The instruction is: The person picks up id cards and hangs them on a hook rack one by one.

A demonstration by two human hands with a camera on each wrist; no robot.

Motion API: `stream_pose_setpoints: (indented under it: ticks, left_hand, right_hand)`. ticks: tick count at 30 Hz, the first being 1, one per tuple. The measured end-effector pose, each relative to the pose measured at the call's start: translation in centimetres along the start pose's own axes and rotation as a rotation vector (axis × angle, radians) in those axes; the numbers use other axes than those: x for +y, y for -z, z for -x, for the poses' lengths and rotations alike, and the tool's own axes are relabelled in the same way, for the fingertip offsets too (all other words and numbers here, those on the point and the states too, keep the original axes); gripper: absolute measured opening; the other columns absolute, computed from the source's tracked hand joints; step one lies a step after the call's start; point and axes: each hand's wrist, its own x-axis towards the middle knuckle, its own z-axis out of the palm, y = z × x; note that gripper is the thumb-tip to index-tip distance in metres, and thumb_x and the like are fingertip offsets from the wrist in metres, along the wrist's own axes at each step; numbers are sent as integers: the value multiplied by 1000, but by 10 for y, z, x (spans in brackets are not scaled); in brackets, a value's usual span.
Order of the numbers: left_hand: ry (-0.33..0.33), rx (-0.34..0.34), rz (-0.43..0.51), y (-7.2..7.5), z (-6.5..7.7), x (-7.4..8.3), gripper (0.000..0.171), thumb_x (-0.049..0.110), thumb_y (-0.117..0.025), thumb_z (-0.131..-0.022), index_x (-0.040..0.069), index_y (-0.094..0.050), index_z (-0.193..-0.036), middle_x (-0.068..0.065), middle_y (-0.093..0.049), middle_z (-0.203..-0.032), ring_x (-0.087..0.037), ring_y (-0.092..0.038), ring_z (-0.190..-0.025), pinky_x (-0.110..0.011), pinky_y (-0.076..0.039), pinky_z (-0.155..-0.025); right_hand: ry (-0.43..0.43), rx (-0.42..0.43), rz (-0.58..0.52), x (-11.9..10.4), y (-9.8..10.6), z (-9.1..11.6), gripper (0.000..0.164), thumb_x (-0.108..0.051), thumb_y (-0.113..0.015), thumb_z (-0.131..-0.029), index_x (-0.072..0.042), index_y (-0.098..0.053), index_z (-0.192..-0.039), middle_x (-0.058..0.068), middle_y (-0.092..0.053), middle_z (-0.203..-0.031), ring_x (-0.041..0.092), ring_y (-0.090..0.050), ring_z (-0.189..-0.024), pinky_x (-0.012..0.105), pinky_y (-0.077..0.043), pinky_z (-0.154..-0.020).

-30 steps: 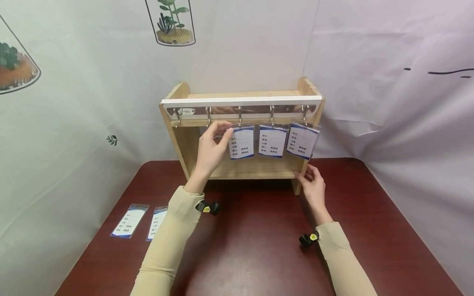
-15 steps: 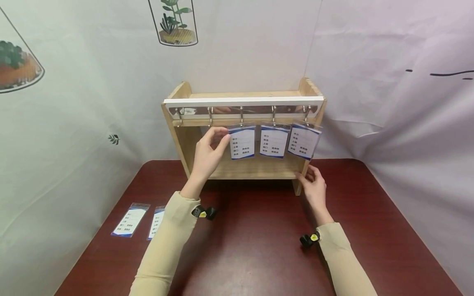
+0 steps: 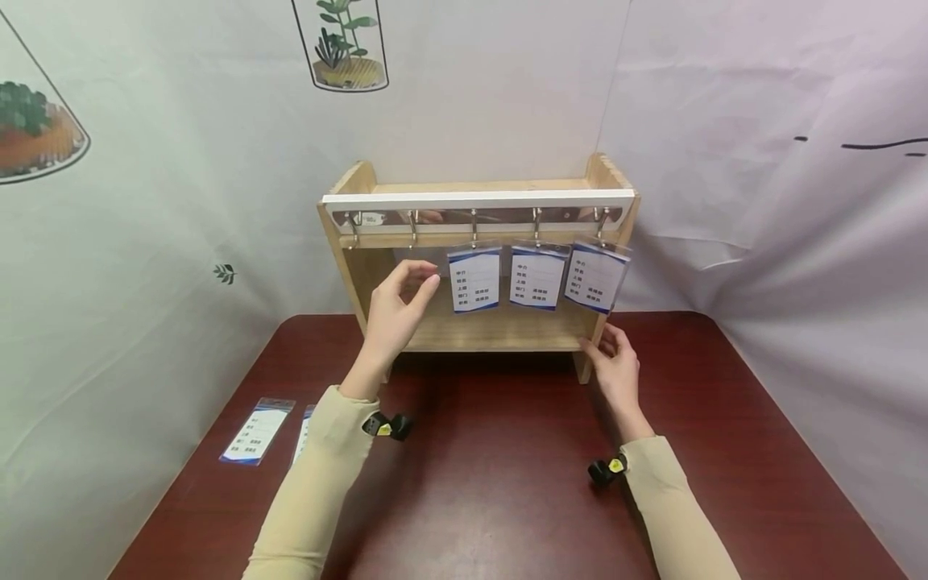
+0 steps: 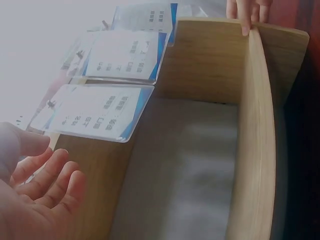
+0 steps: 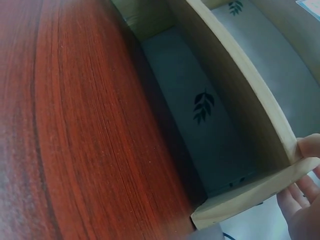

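Note:
Three clear-sleeved name badges hang from metal hooks on the white hook rail (image 3: 478,196) of a wooden shelf (image 3: 500,332): a left badge (image 3: 474,282), a middle badge (image 3: 538,279) and a right badge (image 3: 596,278), which tilts. My left hand (image 3: 394,312) is just left of the left badge, fingers relaxed and apart from it. In the left wrist view that hand (image 4: 42,185) holds nothing. At the shelf's lower right, my right hand (image 3: 616,372) grips the side panel (image 5: 255,192), its thumb on one face and its fingers on the other.
Two more badges lie on the dark red table at the left: one badge (image 3: 257,432) in full view, the other (image 3: 303,433) mostly behind my left sleeve. Two hooks (image 3: 354,229) on the rail's left side carry no badge. White printed cloth (image 3: 478,97) surrounds the table.
My left hand has let go of the left badge and drawn away, left and slightly down. That badge now hangs free from its hook. The right hand stays on the side panel.

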Motion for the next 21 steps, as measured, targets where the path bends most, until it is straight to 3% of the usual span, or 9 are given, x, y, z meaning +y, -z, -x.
stream_pose_setpoints:
  ticks: [10, 17, 21]
  left_hand:
    - [17, -5, -25, 14, 9, -7, 21, 22, -68, -98, 9, -69, -114, -7, -72, -104, -18, -64, -93, -33, -49, -75]
    - [10, -24, -87, 34, 12, -15, 23, 27, -68, -99, 7, -70, -111, -4, -72, -101, -15, -65, -90, -31, -52, -76]
    - [26, -37, -120, 45, 13, -18, 23, 26, -68, -98, 7, -70, -111, -4, -72, -102, -15, -66, -92, -29, -52, -78]
  right_hand:
    - [3, -6, -9, 2, 0, -1, 51, -22, -74, -94, -6, -55, -138, 16, -61, -135, 27, -60, -121, 40, -52, -94]
    - [11, -10, -15, 1, -1, -1, 50, -22, -75, -93, -6, -56, -137, 15, -62, -133, 26, -61, -119, 28, -52, -87]
    - [8, -5, -22, 1, 0, -2, 50, -21, -75, -92, -7, -56, -136, 15, -63, -133, 25, -60, -120, 29, -52, -88]
